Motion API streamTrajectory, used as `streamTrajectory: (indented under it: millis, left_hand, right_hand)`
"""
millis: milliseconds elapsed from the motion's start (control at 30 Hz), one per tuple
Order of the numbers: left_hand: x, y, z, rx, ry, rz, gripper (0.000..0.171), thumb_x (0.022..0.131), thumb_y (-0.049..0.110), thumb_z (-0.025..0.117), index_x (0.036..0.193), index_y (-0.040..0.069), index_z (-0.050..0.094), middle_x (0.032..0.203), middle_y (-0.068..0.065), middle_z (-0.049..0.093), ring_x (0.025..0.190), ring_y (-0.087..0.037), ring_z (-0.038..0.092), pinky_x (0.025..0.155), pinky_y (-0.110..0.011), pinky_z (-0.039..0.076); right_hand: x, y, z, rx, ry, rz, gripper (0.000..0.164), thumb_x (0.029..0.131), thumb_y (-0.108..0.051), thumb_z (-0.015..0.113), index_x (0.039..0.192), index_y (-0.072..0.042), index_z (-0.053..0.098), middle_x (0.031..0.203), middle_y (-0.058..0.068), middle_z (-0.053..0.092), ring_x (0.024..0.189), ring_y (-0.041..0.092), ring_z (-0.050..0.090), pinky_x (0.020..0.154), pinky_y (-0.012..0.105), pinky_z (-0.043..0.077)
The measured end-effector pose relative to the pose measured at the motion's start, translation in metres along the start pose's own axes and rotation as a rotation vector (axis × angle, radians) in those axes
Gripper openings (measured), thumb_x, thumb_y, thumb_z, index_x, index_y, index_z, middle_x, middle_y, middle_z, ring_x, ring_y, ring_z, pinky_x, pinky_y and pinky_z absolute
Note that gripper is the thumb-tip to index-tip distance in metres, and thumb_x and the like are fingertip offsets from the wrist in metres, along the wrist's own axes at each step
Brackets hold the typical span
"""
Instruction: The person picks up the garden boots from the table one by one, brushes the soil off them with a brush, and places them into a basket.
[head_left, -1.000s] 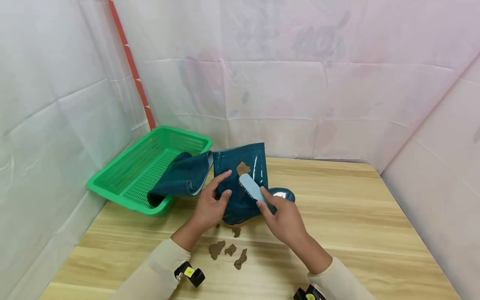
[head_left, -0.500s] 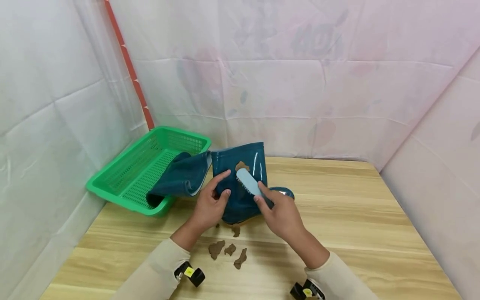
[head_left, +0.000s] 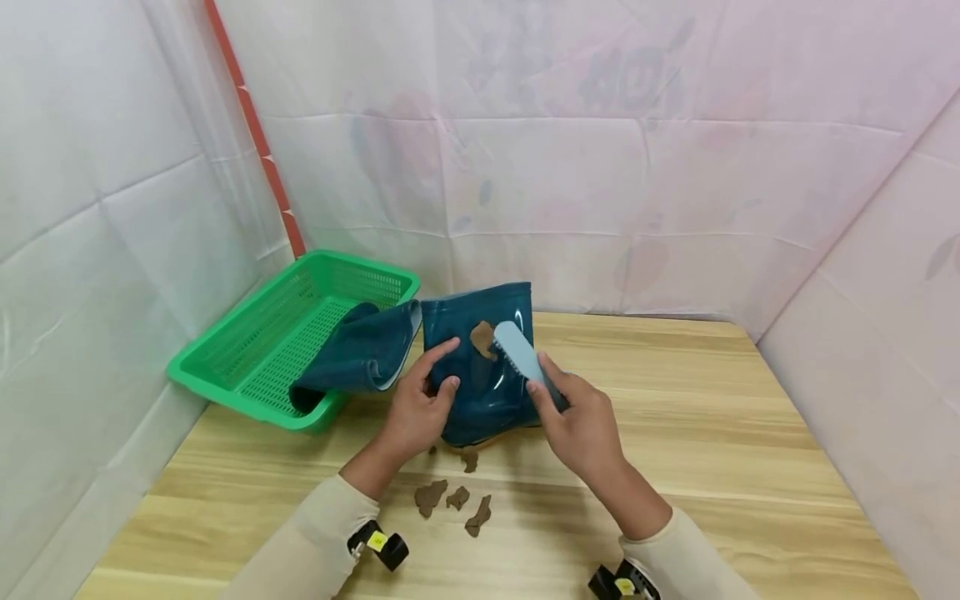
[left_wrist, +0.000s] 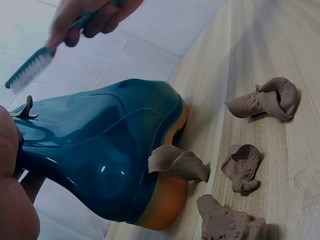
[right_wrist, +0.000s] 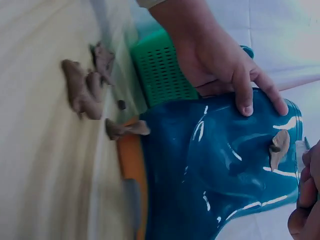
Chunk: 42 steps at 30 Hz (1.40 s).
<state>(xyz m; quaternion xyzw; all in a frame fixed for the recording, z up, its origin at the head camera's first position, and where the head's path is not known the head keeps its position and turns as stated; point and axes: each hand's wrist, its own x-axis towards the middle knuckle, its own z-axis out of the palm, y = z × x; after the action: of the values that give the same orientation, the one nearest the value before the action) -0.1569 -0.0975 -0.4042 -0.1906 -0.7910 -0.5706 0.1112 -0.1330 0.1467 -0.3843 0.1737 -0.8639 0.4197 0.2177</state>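
Observation:
A dark teal rain boot with an orange-brown sole stands upright on the table. My left hand grips the left side of its shaft, thumb and index finger on the near face. My right hand holds a light blue scrub brush by its handle. A brown clay-like patch sticks to the shaft, just left of the brush head. In the left wrist view the bristles are lifted clear of the boot. The toe is mostly hidden behind my right hand in the head view.
Several brown clumps lie on the wooden table in front of the boot, and one clump touches its heel. At left, a second teal boot leans over the rim of a green basket. White sheets hang behind.
My right hand has moved the brush to the right, off the clay patch, after a short shift left. The left hand and the boot have stayed about the same.

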Motion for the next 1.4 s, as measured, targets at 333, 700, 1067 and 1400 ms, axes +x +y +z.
streamTrajectory:
  millis: [333,700,1067,1400]
  left_hand:
    - [-0.004,0.021,0.004,0.024,-0.007,-0.029,0.050,0.103,-0.004,0.056,0.151,0.007,0.049,0.066,0.000,0.036,0.048,-0.007,0.031,0.050,-0.025,0.032]
    - [-0.003,0.034,0.000,0.001,0.003,-0.035,0.048,0.103,-0.005,0.056,0.149,0.006,0.050,0.063,0.001,0.034,0.049,-0.007,0.032,0.051,-0.025,0.032]
    - [-0.005,0.030,0.002,0.005,0.011,-0.043,0.049,0.103,-0.004,0.056,0.150,0.007,0.049,0.064,0.000,0.035,0.048,-0.007,0.030,0.050,-0.025,0.031]
    - [-0.005,0.030,0.004,0.006,-0.003,-0.070,0.049,0.103,-0.003,0.056,0.150,0.010,0.050,0.063,0.000,0.035,0.046,-0.006,0.030,0.049,-0.025,0.032]
  right_hand:
    - [-0.010,0.001,0.007,-0.019,-0.236,0.105,0.044,0.103,-0.025,0.066,0.142,-0.007,0.060,0.061,-0.010,0.048,0.049,0.006,0.041,0.045,0.025,0.037]
    - [0.010,0.004,-0.004,0.032,-0.057,0.179,0.044,0.101,-0.022,0.068,0.142,-0.005,0.061,0.076,0.007,0.065,0.051,0.013,0.048,0.042,0.027,0.039]
    - [0.002,-0.001,-0.001,0.101,-0.169,0.186,0.043,0.102,-0.023,0.066,0.142,-0.007,0.062,0.066,0.002,0.057,0.047,0.011,0.044,0.041,0.026,0.036]
    - [0.009,-0.001,0.003,0.175,-0.214,0.262,0.043,0.104,-0.025,0.063,0.143,-0.007,0.059,0.074,0.005,0.061,0.051,0.015,0.045,0.044,0.027,0.037]
